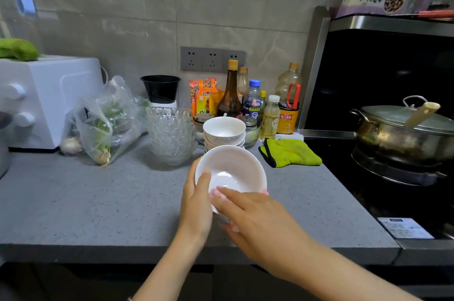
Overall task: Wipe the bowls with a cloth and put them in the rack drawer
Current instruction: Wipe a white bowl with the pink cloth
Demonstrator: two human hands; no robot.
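White bowl [232,170] is held just above the grey tabletop [98,202] in the lower middle of the frame, its opening tipped toward the camera. The tabletop runs across the whole width, with a black stove area at the right. A white appliance with round knobs [46,99] stands at the left edge. At the right, a lidded steel pot [403,133] sits on the stove. The left hand [196,205] grips the bowl's left rim, its thumb lying inside and its fingers hidden behind the wall. The right hand [255,219] reaches in from the lower right, its fingers [228,196] fairly straight and narrow together, pressing a pink-and-white cloth [217,194] onto the near rim; its thumb is hidden. A clear plastic bag of greens [105,124] leans beside the appliance. Right of the bag is a stack of cut-glass bowls [169,133]. Just beside that, directly behind the held bowl, is a stack of white bowls [224,130]. A green cloth [292,152] lies flat to the right of that stack, near the stove edge. Behind the stacks, several sauce bottles [229,94] stand against the tiled wall, with a black cup [161,88] to their left.
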